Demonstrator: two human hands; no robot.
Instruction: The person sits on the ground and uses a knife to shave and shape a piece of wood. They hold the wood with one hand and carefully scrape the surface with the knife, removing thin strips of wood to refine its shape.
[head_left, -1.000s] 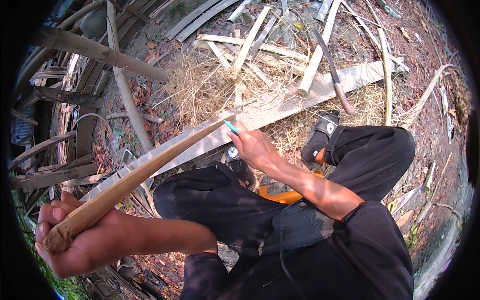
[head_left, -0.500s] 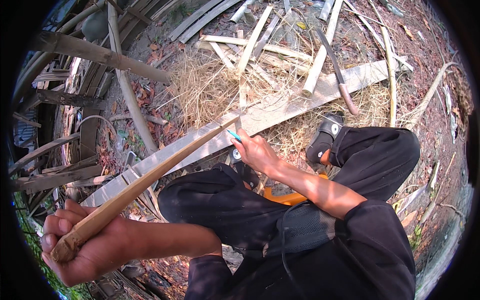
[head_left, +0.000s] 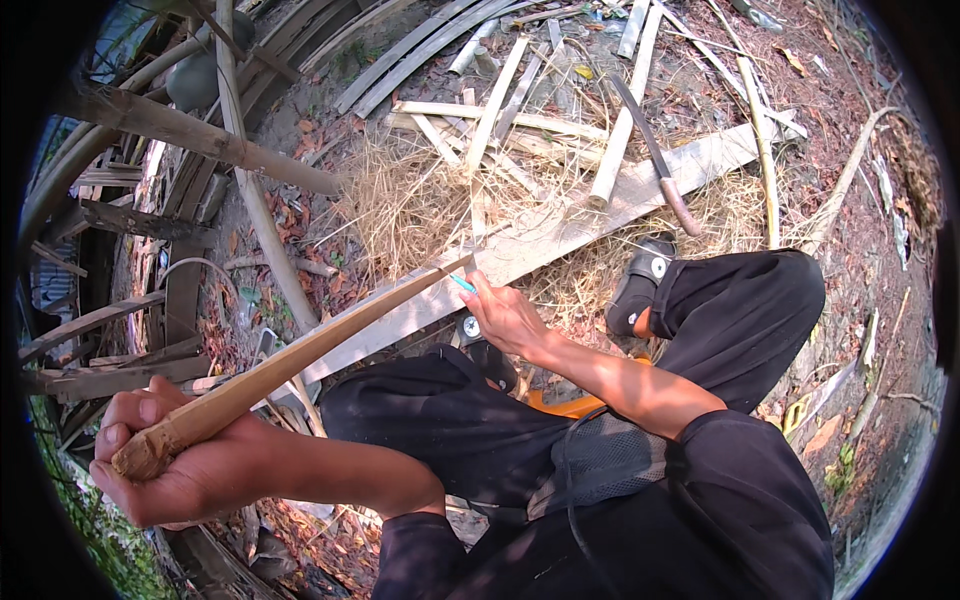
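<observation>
My left hand (head_left: 190, 460) is closed round the thick, rough end of a long tapering wooden stick (head_left: 310, 358). The stick slants away to the right, its thin tip over the long plank (head_left: 400, 320). At that tip my right hand (head_left: 505, 315) is closed on a small knife (head_left: 464, 284) with a turquoise handle. Its short grey blade meets the stick near the tip; the fingers partly hide the knife. Beyond my right hand, a machete (head_left: 648, 125) with a brown handle lies with its handle end over the plank.
Dry straw shavings (head_left: 395, 200) lie beside the plank, with several split strips (head_left: 495, 105) and a pale pole (head_left: 625, 140) behind. A bamboo rail and stacked timber (head_left: 150, 220) stand at left. Under me is an orange seat (head_left: 570, 404). A yellow-handled saw (head_left: 797, 412) lies at right.
The stick's thick end and my left hand have risen slightly in the picture. My right hand with the knife sits slightly lower and further left, still at the tip.
</observation>
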